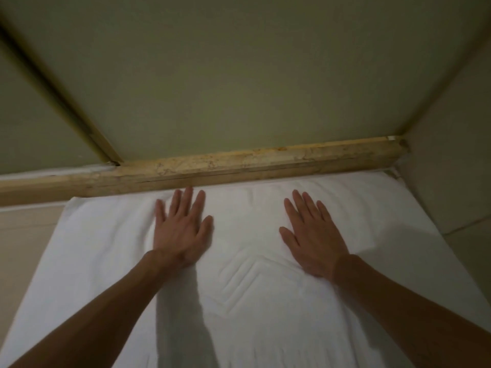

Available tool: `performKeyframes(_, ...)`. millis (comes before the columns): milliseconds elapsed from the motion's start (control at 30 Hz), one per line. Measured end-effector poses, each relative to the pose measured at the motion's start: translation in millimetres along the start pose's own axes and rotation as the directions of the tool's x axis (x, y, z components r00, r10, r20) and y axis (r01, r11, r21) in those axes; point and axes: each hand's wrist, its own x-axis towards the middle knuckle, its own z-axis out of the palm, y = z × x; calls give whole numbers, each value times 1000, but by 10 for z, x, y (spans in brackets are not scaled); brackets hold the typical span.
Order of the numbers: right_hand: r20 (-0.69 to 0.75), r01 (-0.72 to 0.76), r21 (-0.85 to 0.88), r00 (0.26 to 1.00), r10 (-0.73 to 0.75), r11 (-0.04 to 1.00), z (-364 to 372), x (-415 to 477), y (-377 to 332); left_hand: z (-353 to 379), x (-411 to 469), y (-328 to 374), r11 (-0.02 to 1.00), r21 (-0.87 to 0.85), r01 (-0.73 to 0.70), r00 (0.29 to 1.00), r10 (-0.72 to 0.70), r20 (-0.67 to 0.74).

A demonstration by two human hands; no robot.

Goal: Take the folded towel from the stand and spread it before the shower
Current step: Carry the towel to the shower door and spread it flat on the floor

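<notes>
A white towel (247,322) with a raised diamond pattern lies unfolded and flat on the floor. Its far edge runs along the stone curb of the shower (239,166). My left hand (180,229) rests palm down on the towel left of the pattern, fingers spread and reaching almost to the curb. My right hand (313,237) lies flat on the towel to the right of the pattern, fingers apart. Neither hand holds anything.
Beyond the curb is the plain shower floor (239,75). A metal door track (66,102) runs diagonally at the left. A tiled wall (457,181) rises at the right, close to the towel's right edge. Beige floor (24,235) shows at the left.
</notes>
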Motion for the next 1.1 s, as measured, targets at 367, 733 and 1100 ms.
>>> performKeyframes(367,15,-11,-19,1000,11,1000,7,15,11,-61,-243,-748,985,-2,175,984,-175,30)
performKeyframes(733,16,-24,-47,1000,24,999,43,34,26,-63,-300,-1296,946,-6,323,946,-322,31)
performKeyframes(1100,17,-27,-32,999,28,999,47,41,22,-141,-313,-1656,919,7,393,916,-392,85)
